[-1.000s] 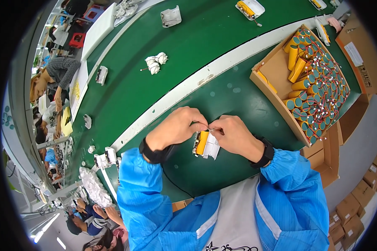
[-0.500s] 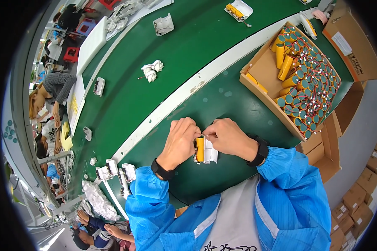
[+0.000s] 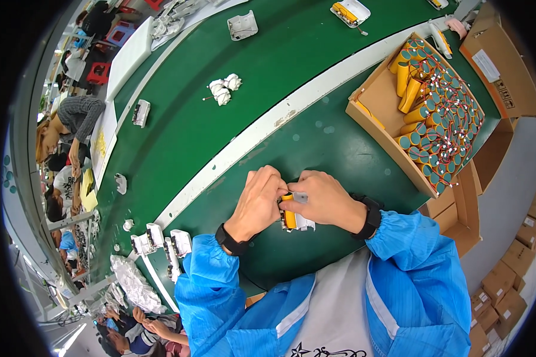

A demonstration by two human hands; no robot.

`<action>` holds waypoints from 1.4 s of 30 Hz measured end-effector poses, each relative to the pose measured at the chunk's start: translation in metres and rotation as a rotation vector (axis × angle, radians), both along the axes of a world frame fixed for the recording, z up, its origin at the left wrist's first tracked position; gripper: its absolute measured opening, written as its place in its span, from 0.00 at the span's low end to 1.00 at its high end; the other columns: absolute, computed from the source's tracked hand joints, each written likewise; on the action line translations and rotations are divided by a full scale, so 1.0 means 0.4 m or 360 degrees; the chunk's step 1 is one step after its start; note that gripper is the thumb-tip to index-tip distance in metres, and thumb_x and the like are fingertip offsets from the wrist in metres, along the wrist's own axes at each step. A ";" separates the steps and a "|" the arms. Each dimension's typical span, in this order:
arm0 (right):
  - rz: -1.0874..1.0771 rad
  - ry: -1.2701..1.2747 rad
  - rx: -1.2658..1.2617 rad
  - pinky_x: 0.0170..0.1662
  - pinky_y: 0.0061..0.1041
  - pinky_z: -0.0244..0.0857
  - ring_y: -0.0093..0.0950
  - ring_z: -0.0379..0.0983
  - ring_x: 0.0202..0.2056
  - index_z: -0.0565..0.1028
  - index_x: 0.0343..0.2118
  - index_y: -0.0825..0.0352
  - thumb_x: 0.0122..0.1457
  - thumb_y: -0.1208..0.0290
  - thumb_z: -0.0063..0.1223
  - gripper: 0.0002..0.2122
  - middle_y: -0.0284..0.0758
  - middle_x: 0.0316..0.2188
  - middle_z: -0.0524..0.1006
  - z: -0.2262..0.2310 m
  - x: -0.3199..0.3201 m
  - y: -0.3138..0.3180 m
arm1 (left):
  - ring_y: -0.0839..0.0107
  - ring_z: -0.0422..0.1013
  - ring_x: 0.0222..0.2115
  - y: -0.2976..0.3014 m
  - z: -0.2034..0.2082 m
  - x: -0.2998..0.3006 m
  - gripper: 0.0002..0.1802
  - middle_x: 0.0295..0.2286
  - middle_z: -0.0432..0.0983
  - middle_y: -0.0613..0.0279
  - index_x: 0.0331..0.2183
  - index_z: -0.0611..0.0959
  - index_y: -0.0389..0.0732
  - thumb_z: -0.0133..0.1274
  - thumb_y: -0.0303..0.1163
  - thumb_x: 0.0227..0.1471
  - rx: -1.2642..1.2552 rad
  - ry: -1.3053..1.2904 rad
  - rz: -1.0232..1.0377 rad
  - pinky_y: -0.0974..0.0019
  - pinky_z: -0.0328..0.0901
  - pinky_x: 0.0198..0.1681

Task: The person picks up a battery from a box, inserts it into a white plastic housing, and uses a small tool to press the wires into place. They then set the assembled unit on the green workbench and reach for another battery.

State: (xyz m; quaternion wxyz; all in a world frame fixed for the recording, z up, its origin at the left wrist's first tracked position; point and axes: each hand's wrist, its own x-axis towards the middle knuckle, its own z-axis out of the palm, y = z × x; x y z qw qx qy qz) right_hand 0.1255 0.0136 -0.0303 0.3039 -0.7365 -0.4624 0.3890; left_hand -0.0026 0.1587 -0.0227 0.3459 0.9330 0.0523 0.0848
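1. My left hand [image 3: 257, 202] is closed around the left side of a small white holder [image 3: 303, 222] that carries a yellow battery cell [image 3: 289, 218]; the fingers curl over its top edge.
2. My right hand [image 3: 326, 199] is closed on the right side of the same white holder, thumb and fingertips pinched at its upper end, beside a small grey tab [image 3: 300, 197].
3. The yellow battery cell lies lengthwise in the white holder, between both hands, just above the green desk [image 3: 339, 149] and close to my chest.
4. Each wrist carries a black band; both sleeves are blue.
5. An open cardboard box [image 3: 378, 113] stands on the desk to my right, well apart from the hands. It is filled with yellow cells with teal ends and red-and-white leads.
6. A white strip [image 3: 291, 113] runs diagonally across the desk beyond the hands.
7. Several white housings [image 3: 161, 241] sit near my left elbow at the desk edge.
8. More white parts [image 3: 225, 90] lie on the far belt, well apart from the hands.
9. Other people sit along the left edge of the view.
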 end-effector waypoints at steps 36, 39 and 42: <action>-0.0443 0.0019 0.0413 0.30 0.28 0.70 0.32 0.75 0.25 0.78 0.41 0.72 0.54 0.82 0.55 0.11 0.42 0.32 0.77 -0.009 -0.007 -0.075 | 0.64 0.68 0.34 -0.136 0.025 0.031 0.13 0.29 0.72 0.64 0.32 0.84 0.38 0.68 0.34 0.45 -0.0073 0.0339 0.0843 0.60 0.53 0.40; -0.0455 0.0027 0.0408 0.30 0.28 0.70 0.32 0.76 0.25 0.78 0.40 0.72 0.54 0.82 0.56 0.10 0.42 0.32 0.77 -0.008 -0.004 -0.075 | 0.65 0.68 0.34 -0.129 0.023 0.022 0.13 0.29 0.73 0.64 0.31 0.83 0.39 0.68 0.33 0.45 -0.0075 0.0290 0.0774 0.60 0.53 0.41; -0.0470 0.0086 0.0403 0.30 0.28 0.70 0.32 0.76 0.26 0.78 0.39 0.71 0.54 0.81 0.56 0.09 0.42 0.32 0.78 -0.006 -0.004 -0.074 | 0.65 0.69 0.34 -0.121 0.037 0.002 0.12 0.30 0.73 0.64 0.32 0.83 0.39 0.68 0.32 0.45 -0.0070 0.0262 0.0708 0.60 0.53 0.41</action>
